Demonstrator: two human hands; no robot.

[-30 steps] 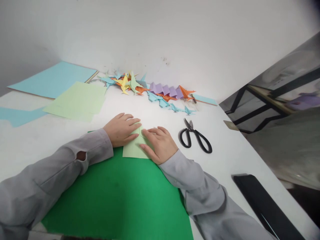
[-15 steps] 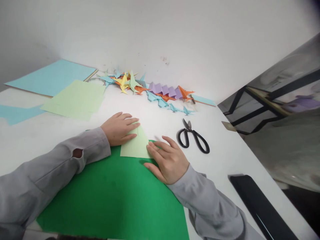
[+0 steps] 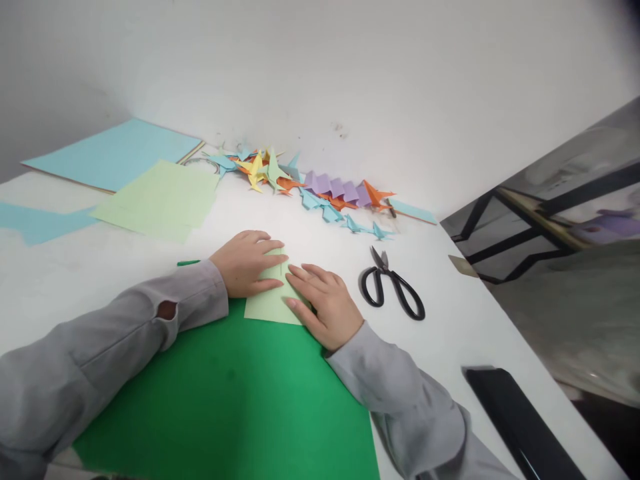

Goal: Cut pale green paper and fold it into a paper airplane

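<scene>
Pale green paper (image 3: 267,309), partly hidden by left hand (image 3: 245,265), right hand (image 3: 330,307); fingers (image 3: 273,259) of both apart

From the person's head at the near side, the table (image 3: 310,230) is viewed forward and down; the left hand (image 3: 247,265) and right hand (image 3: 325,301) are seen closely, mid-view, before the far wall (image 3: 300,73).

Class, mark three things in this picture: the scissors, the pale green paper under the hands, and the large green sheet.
Scissors (image 3: 384,271): head view, at the pivot.
Pale green paper (image 3: 271,308): head view, lower part.
Large green sheet (image 3: 230,400): head view, bare middle.
</scene>
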